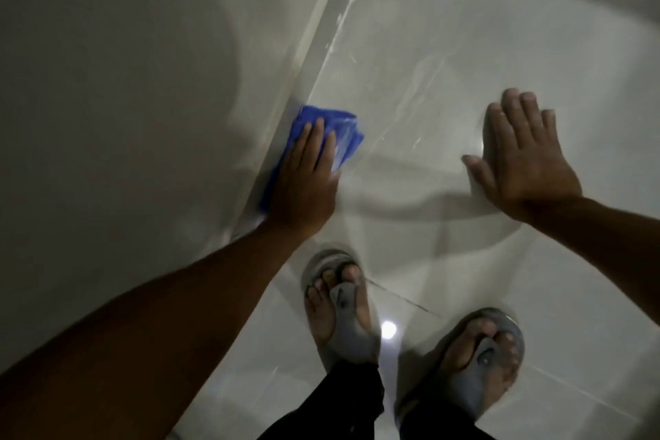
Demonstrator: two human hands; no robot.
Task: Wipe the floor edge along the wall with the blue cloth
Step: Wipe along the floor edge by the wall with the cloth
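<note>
Glossy tiled floor [446, 46] meets the wall [107, 64]. The left hand [303, 182] presses the blue cloth [321, 125] flat at that edge; the right hand [521, 161] hovers spread, holding nothing. White smears further along suggest much remains.

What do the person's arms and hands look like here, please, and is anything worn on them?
Both forearms are bare with no sleeves in view, and the left hand and right hand wear no gloves. No rings, watch or wristband can be seen, though the picture is dim and slightly blurred.
</note>
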